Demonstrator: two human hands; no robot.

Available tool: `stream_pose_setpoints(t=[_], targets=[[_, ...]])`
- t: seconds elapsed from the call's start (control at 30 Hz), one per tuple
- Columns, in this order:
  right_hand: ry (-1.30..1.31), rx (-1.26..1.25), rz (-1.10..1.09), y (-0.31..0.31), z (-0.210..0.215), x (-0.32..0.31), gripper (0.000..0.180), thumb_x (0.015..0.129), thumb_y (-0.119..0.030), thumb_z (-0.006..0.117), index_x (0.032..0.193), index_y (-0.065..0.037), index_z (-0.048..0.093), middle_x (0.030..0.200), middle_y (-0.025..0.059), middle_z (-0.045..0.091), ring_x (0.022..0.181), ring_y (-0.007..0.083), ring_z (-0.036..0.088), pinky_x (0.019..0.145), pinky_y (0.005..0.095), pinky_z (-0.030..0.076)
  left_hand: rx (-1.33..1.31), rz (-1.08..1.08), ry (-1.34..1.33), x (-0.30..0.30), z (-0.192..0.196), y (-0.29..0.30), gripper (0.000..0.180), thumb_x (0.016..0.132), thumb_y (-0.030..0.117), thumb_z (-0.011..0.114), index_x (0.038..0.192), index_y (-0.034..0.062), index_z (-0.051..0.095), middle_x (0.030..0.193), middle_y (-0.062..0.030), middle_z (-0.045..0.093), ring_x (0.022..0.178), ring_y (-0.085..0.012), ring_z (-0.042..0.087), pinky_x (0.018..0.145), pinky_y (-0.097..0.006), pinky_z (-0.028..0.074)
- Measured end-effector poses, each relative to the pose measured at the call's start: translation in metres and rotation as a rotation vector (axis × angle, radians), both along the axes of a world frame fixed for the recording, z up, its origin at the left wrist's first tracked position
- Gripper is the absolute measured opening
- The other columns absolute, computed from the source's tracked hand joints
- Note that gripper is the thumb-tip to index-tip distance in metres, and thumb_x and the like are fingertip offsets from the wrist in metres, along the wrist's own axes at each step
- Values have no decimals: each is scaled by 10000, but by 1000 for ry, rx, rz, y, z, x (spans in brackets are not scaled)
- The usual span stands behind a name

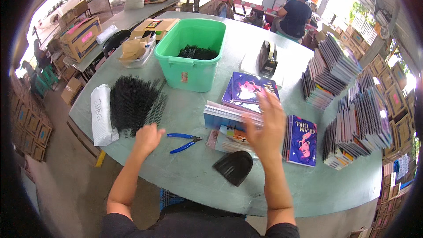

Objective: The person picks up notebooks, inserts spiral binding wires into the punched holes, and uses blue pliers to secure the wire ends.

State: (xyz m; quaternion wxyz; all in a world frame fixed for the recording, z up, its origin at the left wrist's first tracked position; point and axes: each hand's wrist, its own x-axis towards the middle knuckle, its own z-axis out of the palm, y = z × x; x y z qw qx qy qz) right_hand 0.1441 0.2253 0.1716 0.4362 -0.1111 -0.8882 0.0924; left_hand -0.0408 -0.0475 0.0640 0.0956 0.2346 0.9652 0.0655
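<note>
My left hand (148,141) is at the lower end of a pile of black spiral binding coils (134,99), its fingers curled in; what they hold, if anything, is hidden. Raised over a standing stack of spiral notebooks (227,114), my right hand (266,125) has its fingers stretched and thumb apart, slightly blurred. Behind that stack lie purple notebooks (249,88); more purple notebooks (303,141) rest to the right. Blue-handled cutting pliers (183,143) lie between my hands. Nearer me are a small notebook with an animal picture (233,135) and a black scoop-shaped piece (235,167).
A green tub (189,70) holding black coils stands at the back. Left of the coils lies a white wrapped roll (102,114). A black tape dispenser (268,59) sits behind the notebooks. Tall notebook stacks (359,119) line the right side. Another person (296,17) sits beyond the table.
</note>
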Motion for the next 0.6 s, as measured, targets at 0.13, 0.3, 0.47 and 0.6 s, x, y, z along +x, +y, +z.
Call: stream_pose_setpoints(t=[0.13, 0.3, 0.47, 0.6], targets=[[-320, 148, 25, -29, -26, -40, 462, 783, -238, 659, 1216, -107, 564, 1141, 88, 573, 1068, 246, 547, 845, 396, 433, 67, -2, 286, 12, -36, -15, 300, 878, 269, 580, 979, -8, 521, 945, -204, 572, 805, -372, 634, 683, -457, 528], [-24, 324, 311, -13, -53, -18, 315, 758, -114, 610, 1069, -152, 650, 1097, 35, 590, 992, 194, 588, 759, 352, 471, 129, 15, 346, 14, -12, -10, 234, 875, 225, 582, 934, 8, 517, 811, -166, 613, 751, -362, 637, 625, -436, 513], [100, 316, 374, -22, -47, -21, 216, 730, -108, 642, 944, -77, 640, 954, 66, 631, 918, 244, 606, 781, 367, 465, 1117, 14, 208, 7, 69, 16, 165, 781, 110, 733, 861, 36, 609, 696, 14, 564, 623, -65, 469, 567, -241, 406], [-70, 104, 125, -42, -34, -49, 358, 707, -388, 718, 748, -66, 568, 731, 75, 598, 703, 265, 578, 620, 379, 420, 1484, -149, -49, 12, 96, 56, 226, 839, 117, 664, 1054, 50, 647, 858, -14, 621, 711, -89, 562, 626, -229, 451]])
